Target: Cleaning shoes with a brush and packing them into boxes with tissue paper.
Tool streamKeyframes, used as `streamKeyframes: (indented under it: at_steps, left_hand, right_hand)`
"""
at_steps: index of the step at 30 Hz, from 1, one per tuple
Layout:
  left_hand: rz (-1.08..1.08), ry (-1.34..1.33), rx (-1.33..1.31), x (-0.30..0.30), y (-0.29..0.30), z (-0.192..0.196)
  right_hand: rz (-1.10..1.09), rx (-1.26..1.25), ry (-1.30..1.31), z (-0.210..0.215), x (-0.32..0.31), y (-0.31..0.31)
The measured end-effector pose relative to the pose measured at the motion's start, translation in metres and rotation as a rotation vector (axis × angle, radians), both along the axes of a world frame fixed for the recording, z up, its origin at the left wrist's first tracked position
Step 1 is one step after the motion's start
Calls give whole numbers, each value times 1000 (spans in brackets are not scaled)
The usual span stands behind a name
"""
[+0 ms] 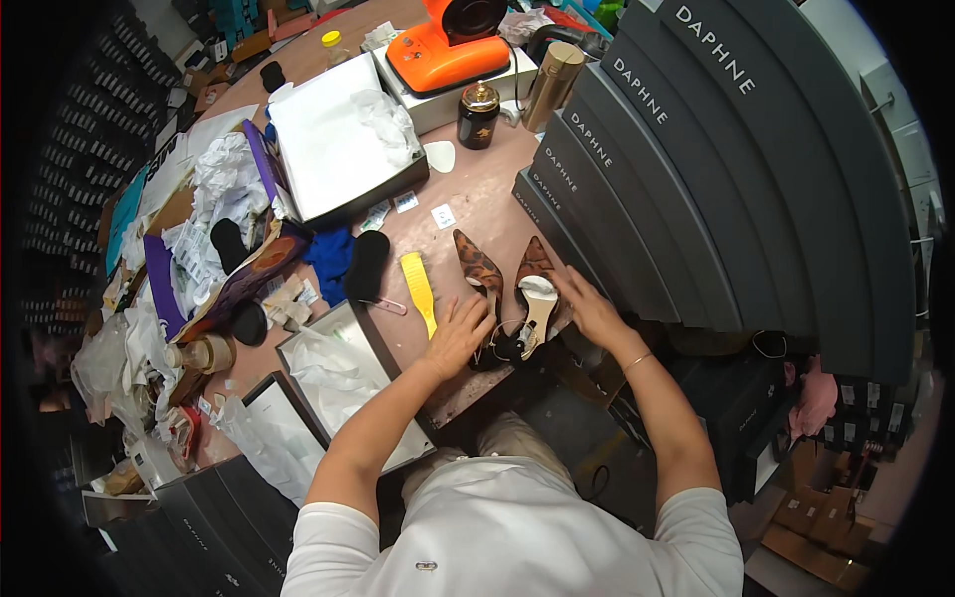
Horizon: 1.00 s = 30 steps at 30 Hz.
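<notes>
Two pointed leopard-print shoes lie side by side near the table's front edge, toes pointing away from me. The left shoe point(478, 265) has a dark inside, and my left hand point(460, 335) rests against its left side with fingers stretched forward. On the right shoe point(537, 261) a pale insole and white padding show. My right hand point(594, 316) lies along that shoe's right side, fingers extended. Around the heels is a dark strap or bow point(509, 345), its details too small to make out. Left of the shoes lies a yellow brush-like tool point(418, 289).
Stacked dark shoeboxes point(686, 199) rise at the right. An open box point(343, 134) with white paper, an orange machine point(443, 58) and a dark jar point(478, 116) stand farther back. Black insoles point(368, 266), a blue cloth point(329, 261) and another papered box point(338, 368) are on the left.
</notes>
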<state>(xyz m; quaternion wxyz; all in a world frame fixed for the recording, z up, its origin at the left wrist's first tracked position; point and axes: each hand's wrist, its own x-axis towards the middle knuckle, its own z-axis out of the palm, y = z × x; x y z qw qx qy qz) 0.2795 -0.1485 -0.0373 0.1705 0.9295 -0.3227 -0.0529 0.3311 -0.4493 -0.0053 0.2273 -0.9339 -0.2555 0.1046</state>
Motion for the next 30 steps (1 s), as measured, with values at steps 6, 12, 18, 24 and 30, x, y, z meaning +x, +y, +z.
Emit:
streamKeyframes:
  at_steps: [6, 12, 18, 24, 30]
  left_hand:
    - [-196, -169, 22, 37, -14, -8]
    - [-266, -157, 108, 56, -20, 1]
    - [-297, 81, -100, 54, -11, 46]
    - [56, 1018, -1091, -25, 64, 132]
    - [68, 1296, -2056, -128, 119, 144]
  right_hand:
    - [61, -202, -123, -19, -22, 32]
    - [-103, 215, 119, -37, -33, 27]
    - [-291, 332, 162, 29, -44, 50]
    - [-331, 689, 460, 150, -70, 78]
    - [-73, 1069, 899, 146, -118, 188]
